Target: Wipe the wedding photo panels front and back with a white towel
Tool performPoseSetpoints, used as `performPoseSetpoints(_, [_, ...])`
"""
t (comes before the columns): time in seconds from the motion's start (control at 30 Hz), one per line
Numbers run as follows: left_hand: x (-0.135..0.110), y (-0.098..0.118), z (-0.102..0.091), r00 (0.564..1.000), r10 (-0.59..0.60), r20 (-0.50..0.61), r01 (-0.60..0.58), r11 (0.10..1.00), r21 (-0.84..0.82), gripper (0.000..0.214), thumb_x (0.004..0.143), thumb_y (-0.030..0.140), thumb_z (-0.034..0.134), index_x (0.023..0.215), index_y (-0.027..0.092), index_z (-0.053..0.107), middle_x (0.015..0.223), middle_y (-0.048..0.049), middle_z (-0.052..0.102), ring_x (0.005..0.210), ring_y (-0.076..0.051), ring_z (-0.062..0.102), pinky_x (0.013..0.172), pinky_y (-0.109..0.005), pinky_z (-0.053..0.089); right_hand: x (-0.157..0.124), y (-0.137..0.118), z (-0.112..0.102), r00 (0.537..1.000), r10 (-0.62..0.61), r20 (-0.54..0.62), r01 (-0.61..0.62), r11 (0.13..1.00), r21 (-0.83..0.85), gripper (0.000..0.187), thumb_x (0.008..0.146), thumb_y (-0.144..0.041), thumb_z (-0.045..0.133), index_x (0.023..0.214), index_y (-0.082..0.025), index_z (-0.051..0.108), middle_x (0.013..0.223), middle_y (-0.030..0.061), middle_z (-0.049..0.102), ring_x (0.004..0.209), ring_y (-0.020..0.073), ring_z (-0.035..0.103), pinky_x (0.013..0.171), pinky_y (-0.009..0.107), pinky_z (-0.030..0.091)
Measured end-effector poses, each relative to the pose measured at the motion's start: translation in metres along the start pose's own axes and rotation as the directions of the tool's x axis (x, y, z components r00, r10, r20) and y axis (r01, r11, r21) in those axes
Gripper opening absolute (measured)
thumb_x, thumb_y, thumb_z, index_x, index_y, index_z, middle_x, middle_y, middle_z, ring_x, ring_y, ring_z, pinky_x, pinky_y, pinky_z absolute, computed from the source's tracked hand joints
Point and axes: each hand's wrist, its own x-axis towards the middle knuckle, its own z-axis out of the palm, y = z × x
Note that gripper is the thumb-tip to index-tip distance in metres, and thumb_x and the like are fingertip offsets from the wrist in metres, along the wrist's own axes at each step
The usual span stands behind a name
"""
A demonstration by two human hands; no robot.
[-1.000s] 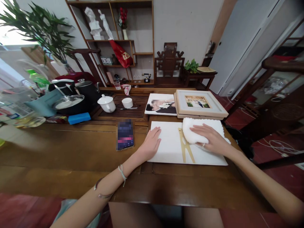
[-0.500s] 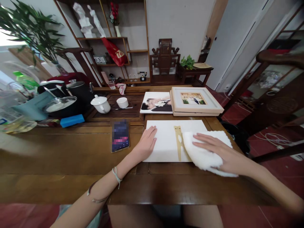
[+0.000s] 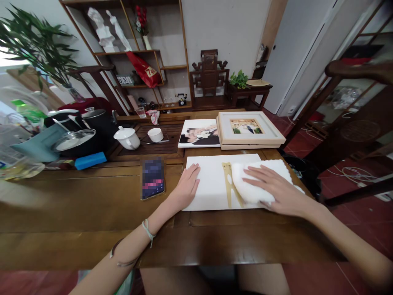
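Observation:
My left hand lies flat on the left part of a white rectangular board, its fingers stretched out. On the right part of that board, my right hand presses down on a white fluffy cloth and holds it, fingers laid across the top. Between the hands, a tan, long-legged shape with a small face at its top shows on the board, partly covered by the cloth. The board's right end is hidden under cloth and hand.
A phone lies left of the board. Behind it are a photo panel and stacked picture frames. Further left stand a lidded white cup, a small white bowl, a blue block and a dark pot.
My right hand has pushed the cloth away from me over the board, uncovering more of the board's near edge and of the tan shape. My left hand stays on the board.

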Motion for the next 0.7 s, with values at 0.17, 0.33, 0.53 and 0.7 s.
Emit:
performPoseSetpoints(0.17, [0.0, -0.002, 0.002, 1.0, 0.003, 0.004, -0.003, 1.0, -0.01, 0.046, 0.097, 0.025, 0.031, 0.14, 0.01, 0.038, 0.15, -0.0177, 0.036, 0.143, -0.026, 0.025, 0.117, -0.051, 0.019, -0.044, -0.043, -0.016, 0.998, -0.042, 0.055, 0.036, 0.994, 0.104, 0.072, 0.073, -0.019, 0.059, 0.142, -0.03, 0.042, 0.151, 0.0046, 0.036, 0.139, 0.0295, 0.03, 0.115, 0.056, 0.02])
performPoseSetpoints(0.33, [0.0, -0.003, 0.002, 1.0, 0.006, 0.016, -0.006, 1.0, 0.01, 0.046, 0.098, 0.026, 0.029, 0.141, 0.012, 0.036, 0.151, -0.0158, 0.034, 0.144, -0.026, 0.023, 0.117, -0.051, 0.017, -0.035, -0.028, -0.018, 0.996, -0.011, 0.089, -0.006, 0.984, 0.181, 0.059, 0.08, -0.031, 0.06, 0.138, -0.027, 0.049, 0.147, 0.0062, 0.043, 0.135, 0.0312, 0.038, 0.112, 0.056, 0.027])
performPoseSetpoints(0.53, [0.001, -0.002, 0.002, 1.0, 0.0, 0.029, -0.001, 1.0, 0.013, 0.047, 0.098, 0.025, 0.029, 0.142, 0.011, 0.036, 0.152, -0.0162, 0.033, 0.144, -0.025, 0.023, 0.118, -0.05, 0.016, 0.026, 0.021, 0.001, 0.992, 0.127, -0.012, -0.125, 0.988, 0.09, 0.053, 0.086, -0.035, 0.052, 0.135, -0.015, 0.051, 0.141, 0.0131, 0.05, 0.132, 0.0306, 0.043, 0.111, 0.054, 0.03])
performPoseSetpoints(0.7, [0.001, 0.0, -0.001, 0.999, -0.007, 0.039, 0.006, 1.0, 0.025, 0.047, 0.097, 0.025, 0.029, 0.141, 0.01, 0.036, 0.151, -0.0165, 0.034, 0.144, -0.025, 0.024, 0.118, -0.049, 0.017, 0.054, 0.031, 0.009, 0.982, 0.18, -0.052, -0.18, 0.984, -0.002, 0.052, 0.086, -0.037, 0.052, 0.131, -0.011, 0.054, 0.139, 0.0161, 0.051, 0.131, 0.0316, 0.043, 0.112, 0.054, 0.029])
